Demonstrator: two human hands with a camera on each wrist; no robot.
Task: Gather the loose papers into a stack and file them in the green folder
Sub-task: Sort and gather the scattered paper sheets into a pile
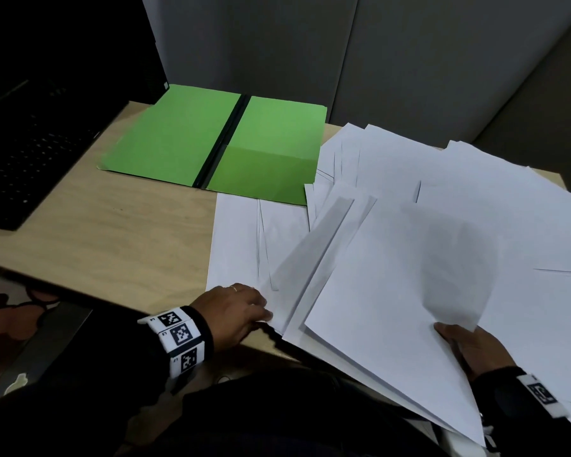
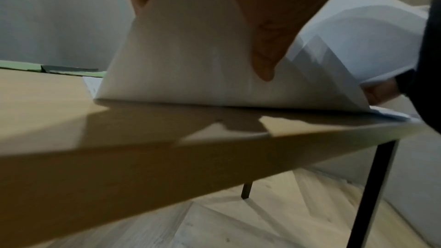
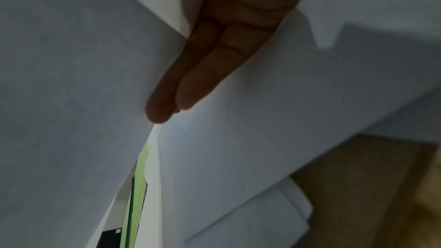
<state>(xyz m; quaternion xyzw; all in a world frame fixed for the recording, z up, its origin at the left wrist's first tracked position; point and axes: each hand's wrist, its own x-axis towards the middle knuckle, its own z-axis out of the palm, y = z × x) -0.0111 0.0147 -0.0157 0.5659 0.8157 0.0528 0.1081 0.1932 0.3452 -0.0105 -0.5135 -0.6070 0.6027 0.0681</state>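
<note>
Grey partition panels (image 1: 409, 61) back a light wooden desk (image 1: 112, 232), and a black laptop (image 1: 30, 143) stands open at its far left corner, its keyboard just beside the green folder (image 1: 178, 136). That folder lies spread flat with a dark spine down the middle and a pocket on its right half; a loose sheet touches its near edge. White loose papers (image 1: 475, 192) fan untidily across the right half of the desk, overlapping one another and crowding against the folder's right side. Several sheets are lifted at the near edge and overhang the desk toward the person's dark-clothed lap. The left hand (image 1: 234, 311), with a ring on one finger, pinches the near left corner of the raised sheets, thumb on the near face and fingers hidden behind. The right hand (image 1: 472, 347) holds the lifted sheets from below, its straight fingers (image 3: 203, 74) pressed together flat against the paper's underside, thumb on top. Both wrists carry black-and-white marker bands (image 1: 182, 338).
</note>
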